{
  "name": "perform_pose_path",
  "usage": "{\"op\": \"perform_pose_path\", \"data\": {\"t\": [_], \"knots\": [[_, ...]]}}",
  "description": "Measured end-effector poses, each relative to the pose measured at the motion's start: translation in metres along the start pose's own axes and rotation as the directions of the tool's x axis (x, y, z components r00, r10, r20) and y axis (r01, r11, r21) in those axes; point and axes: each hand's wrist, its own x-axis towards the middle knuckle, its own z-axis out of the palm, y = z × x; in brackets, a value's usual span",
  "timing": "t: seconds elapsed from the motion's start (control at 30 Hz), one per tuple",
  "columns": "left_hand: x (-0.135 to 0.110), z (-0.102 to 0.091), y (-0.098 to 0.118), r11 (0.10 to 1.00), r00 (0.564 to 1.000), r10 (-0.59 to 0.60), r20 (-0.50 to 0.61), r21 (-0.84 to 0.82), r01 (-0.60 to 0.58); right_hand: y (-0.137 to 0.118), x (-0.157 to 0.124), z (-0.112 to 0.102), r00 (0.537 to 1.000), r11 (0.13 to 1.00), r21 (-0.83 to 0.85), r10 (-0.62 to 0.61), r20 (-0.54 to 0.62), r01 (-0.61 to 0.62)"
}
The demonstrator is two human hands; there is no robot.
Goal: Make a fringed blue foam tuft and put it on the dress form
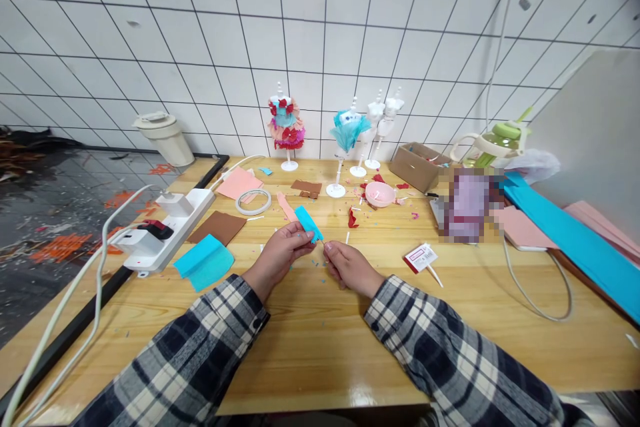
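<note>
My left hand (280,255) is closed in a pinch on a small strip of blue crepe paper (308,223), held just above the wooden table (310,340). My right hand (350,267) is closed in a pinch at the strip's lower end; whatever thin thing it holds is too small to name. Both hands meet near the table's middle. A pink paper strip (287,207) lies just beyond them, and a folded blue paper sheet (205,261) lies to the left.
Small mannequin stands dressed in paper (286,125) (347,130) and bare ones (383,113) line the tiled wall. A tape roll (253,201), pink bowl (379,194), cardboard box (417,165), power strip (165,227), brown paper (217,227), green bottle (493,143) and blue and pink sheets (575,237) surround the hands.
</note>
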Motion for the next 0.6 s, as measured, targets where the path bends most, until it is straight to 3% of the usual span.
{"op": "perform_pose_path", "data": {"t": [0.6], "knots": [[-0.0010,0.0038,0.0015,1.000,1.000,-0.010,-0.029,0.022,0.010,-0.0024,-0.0005,-0.0009,1.000,0.999,-0.031,-0.009,-0.017,0.008]]}}
